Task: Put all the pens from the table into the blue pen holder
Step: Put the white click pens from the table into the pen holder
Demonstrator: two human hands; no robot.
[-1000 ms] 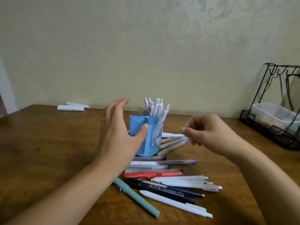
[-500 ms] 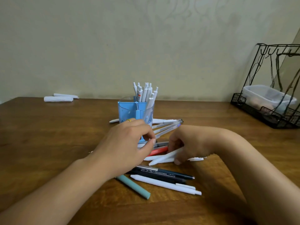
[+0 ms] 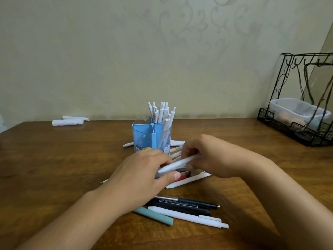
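The right hand (image 3: 212, 156) is grasping a white pen (image 3: 177, 164) with curled fingers, lifting it just in front of the blue pen holder (image 3: 144, 139). The left hand (image 3: 142, 170) is gripping the pen's other end. Several white pens are standing in the holder; others are lying on the desk (image 3: 54, 168).

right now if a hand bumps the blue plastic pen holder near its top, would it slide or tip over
The blue plastic pen holder looks tall for its narrow base, so a high bump would probably tip it rather than slide it. The white pens standing well above its rim likely raise its balance point. The smooth wooden table may let a low push slide it.
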